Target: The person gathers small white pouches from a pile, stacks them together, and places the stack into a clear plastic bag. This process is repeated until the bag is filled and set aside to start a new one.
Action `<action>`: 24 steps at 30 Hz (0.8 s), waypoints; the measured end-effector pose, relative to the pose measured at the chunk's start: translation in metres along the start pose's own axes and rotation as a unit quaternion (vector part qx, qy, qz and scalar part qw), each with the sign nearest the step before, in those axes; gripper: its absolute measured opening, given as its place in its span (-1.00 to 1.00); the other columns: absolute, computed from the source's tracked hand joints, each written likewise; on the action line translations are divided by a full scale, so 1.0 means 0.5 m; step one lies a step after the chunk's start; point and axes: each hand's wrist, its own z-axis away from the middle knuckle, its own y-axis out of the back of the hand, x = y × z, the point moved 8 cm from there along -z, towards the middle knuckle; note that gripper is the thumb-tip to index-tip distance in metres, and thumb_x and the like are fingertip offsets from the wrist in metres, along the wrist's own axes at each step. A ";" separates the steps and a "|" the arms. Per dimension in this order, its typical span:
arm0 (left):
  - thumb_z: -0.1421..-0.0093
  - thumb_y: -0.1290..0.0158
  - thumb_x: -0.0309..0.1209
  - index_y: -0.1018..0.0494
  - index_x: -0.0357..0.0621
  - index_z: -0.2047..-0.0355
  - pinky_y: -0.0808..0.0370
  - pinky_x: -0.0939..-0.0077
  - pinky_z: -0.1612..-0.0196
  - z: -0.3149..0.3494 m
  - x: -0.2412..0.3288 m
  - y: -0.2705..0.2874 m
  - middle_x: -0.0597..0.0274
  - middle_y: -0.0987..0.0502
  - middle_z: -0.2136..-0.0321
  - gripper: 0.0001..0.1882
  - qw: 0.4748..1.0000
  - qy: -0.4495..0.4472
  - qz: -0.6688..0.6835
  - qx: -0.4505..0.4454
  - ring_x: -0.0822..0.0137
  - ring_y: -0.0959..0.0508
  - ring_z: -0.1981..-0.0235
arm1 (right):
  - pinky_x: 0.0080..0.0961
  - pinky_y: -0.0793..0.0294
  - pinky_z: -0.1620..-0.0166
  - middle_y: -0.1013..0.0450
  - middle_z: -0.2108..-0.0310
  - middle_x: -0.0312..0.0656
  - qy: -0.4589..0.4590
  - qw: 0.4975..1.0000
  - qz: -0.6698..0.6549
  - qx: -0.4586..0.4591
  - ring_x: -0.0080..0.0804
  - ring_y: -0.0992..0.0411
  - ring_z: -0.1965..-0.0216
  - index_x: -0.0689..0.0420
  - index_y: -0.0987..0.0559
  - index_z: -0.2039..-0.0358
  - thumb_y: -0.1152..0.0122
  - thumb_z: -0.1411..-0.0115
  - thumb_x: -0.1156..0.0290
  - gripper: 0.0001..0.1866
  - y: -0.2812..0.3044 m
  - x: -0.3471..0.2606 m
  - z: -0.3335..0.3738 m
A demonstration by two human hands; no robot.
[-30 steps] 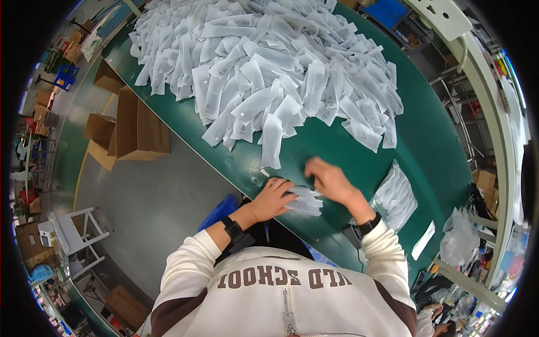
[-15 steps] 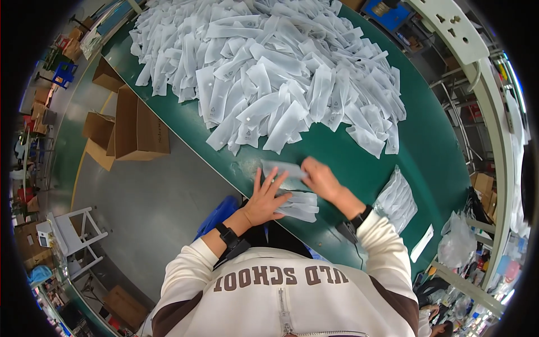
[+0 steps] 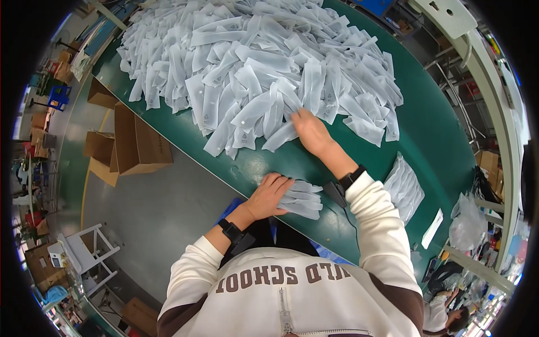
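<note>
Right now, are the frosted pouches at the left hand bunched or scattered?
Bunched: the frosted pouches lie together, overlapping, left ends under the left hand.

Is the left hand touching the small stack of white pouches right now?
Touching: the head view shows the left hand resting on the left end of the small stack of white pouches, its fingers overlapping them.

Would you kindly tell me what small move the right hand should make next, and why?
I would probably have the right hand draw one pale pouch from the near edge of the pile toward the left hand. It is already at that edge, while the left hand lies over one end of a small stack of similar pouches.
</note>
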 end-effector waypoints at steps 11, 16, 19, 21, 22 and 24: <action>0.36 -0.46 -0.22 -0.45 -0.04 -0.06 -0.08 -0.13 -0.36 -0.053 -0.005 0.056 -0.08 -0.21 -0.16 -0.14 0.998 -0.047 -0.031 0.004 -0.26 -0.14 -0.25 | -0.11 -0.45 0.13 -0.42 0.23 -0.01 -0.128 0.962 -0.224 -0.087 0.09 -0.42 0.13 0.14 -0.42 0.17 -0.33 0.02 0.54 -0.62 -0.041 -0.002 0.295; 0.32 -0.45 -0.24 -0.38 -0.10 -0.10 -0.10 -0.12 -0.35 -0.068 -0.034 0.016 -0.08 -0.21 -0.16 -0.11 0.996 -0.065 0.032 -0.053 -0.25 -0.15 -0.25 | -0.07 -0.39 -0.04 -0.32 -0.05 0.06 -0.080 0.990 -0.116 -0.009 0.09 -0.31 -0.08 0.12 -0.38 -0.13 -0.44 0.04 0.36 -0.30 0.058 -0.084 0.298; 0.26 -0.44 -0.26 -0.33 -0.17 -0.11 -0.15 -0.08 -0.33 -0.091 -0.025 -0.015 -0.07 -0.20 -0.16 -0.12 0.993 -0.076 0.050 -0.075 -0.21 -0.16 -0.23 | -0.01 -0.34 -0.12 -0.21 -0.17 0.14 -0.098 0.992 -0.082 -0.019 0.14 -0.24 -0.15 0.16 -0.27 -0.27 -0.49 0.06 0.27 -0.11 0.032 -0.125 0.331; 0.17 -0.39 -0.33 -0.31 -0.20 -0.08 -0.20 -0.06 -0.28 -0.098 -0.026 -0.010 -0.08 -0.23 -0.14 -0.22 0.992 -0.082 0.094 -0.024 -0.19 -0.21 -0.18 | 0.02 -0.31 -0.15 -0.15 -0.22 0.19 -0.140 0.986 -0.067 -0.060 0.17 -0.20 -0.18 0.19 -0.20 -0.33 -0.51 0.08 0.23 -0.01 -0.023 -0.112 0.348; 0.12 -0.36 -0.36 -0.29 -0.22 -0.07 -0.22 -0.05 -0.26 -0.102 -0.028 -0.010 -0.08 -0.25 -0.13 -0.27 0.989 -0.085 0.121 0.000 -0.19 -0.24 -0.15 | 0.01 -0.31 -0.15 -0.18 -0.18 0.18 -0.130 0.986 -0.098 -0.019 0.17 -0.22 -0.15 0.21 -0.20 -0.33 -0.52 0.11 0.25 0.02 -0.032 -0.113 0.351; 0.05 -0.29 -0.42 -0.31 -0.22 -0.03 -0.24 -0.04 -0.23 -0.104 -0.043 -0.017 -0.09 -0.27 -0.11 -0.38 0.988 -0.088 0.124 0.000 -0.18 -0.26 -0.13 | -0.01 -0.30 -0.16 -0.21 -0.15 0.17 -0.143 0.982 -0.119 0.031 0.17 -0.24 -0.12 0.23 -0.19 -0.33 -0.54 0.14 0.27 0.04 -0.038 -0.113 0.353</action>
